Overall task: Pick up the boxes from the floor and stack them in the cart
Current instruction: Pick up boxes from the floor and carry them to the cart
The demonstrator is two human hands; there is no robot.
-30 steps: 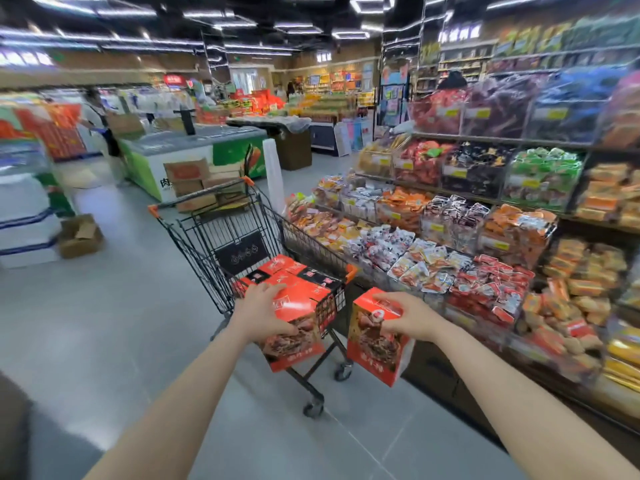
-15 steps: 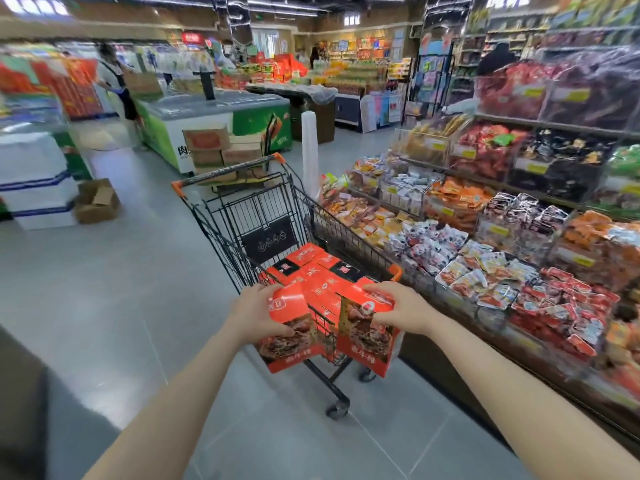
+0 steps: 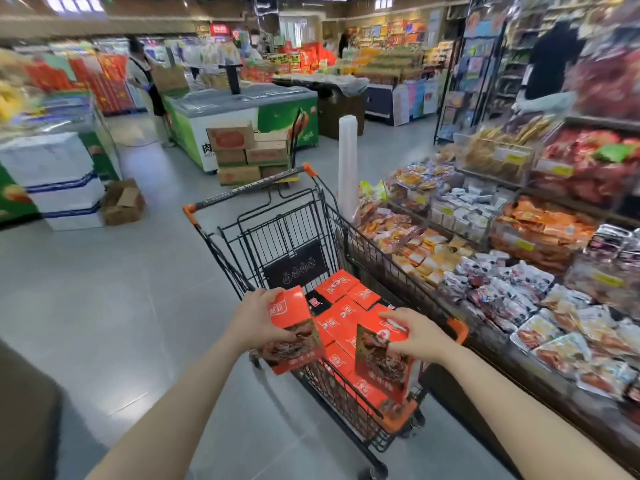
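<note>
The left hand (image 3: 258, 320) curls its fingers round the edge of a flat red cardboard box with a food picture (image 3: 294, 334), thumb across its face, holding it tilted over the near left rim of the black wire shopping cart with orange corner guards (image 3: 457, 332). The right hand (image 3: 417, 332) grips a second red picture box (image 3: 381, 365) from above, fingers bent over its top edge, standing it upright inside the basket. Beneath them lie stacked red boxes (image 3: 346, 299), with one that looks black among them, though blur makes this uncertain. The cart stands on a grey tiled floor (image 3: 104, 306) beside a display counter of packaged snacks (image 3: 502, 289). Brown cartons (image 3: 249, 154) sit stacked by a green chest freezer (image 3: 277, 112) further back.
</note>
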